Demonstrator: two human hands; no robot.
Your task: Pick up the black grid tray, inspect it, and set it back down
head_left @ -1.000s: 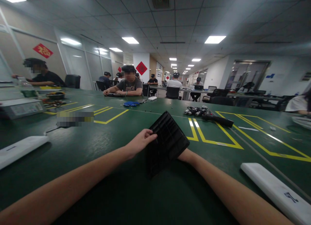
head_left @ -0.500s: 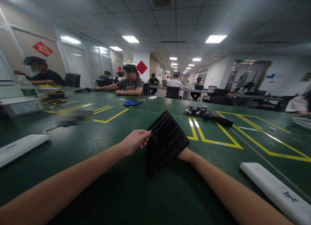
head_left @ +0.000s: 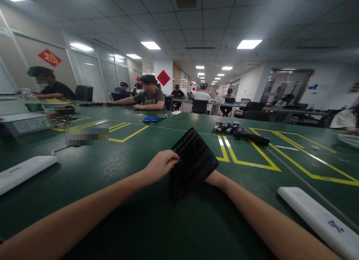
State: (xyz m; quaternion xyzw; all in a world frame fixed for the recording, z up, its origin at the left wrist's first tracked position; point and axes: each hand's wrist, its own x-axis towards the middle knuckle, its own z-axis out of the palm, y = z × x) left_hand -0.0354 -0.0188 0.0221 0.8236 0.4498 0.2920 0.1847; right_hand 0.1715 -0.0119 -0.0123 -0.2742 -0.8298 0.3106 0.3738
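Observation:
A black plastic tray [head_left: 196, 162] with a grid of compartments is held up on a tilt over the table, its divided face toward me. My right hand [head_left: 213, 179] grips it from behind at the lower right; its fingers are hidden by the tray. At the tray's left side, my left hand [head_left: 162, 165] has its fingertips pinched together in front of the compartments. What sits between those fingertips, if anything, is too small to make out.
The green table [head_left: 123, 140] carries yellow tape outlines. White bars [head_left: 322, 219] lie at both sides. Beyond the tray are a bundle of black cables [head_left: 226, 127], a black tube [head_left: 254, 138] and blue gloves [head_left: 152, 119]. A co-worker [head_left: 150, 95] sits across the table.
My left hand has moved slightly right, from the tray's left edge to over its compartments. My right hand and the tray have stayed nearly still.

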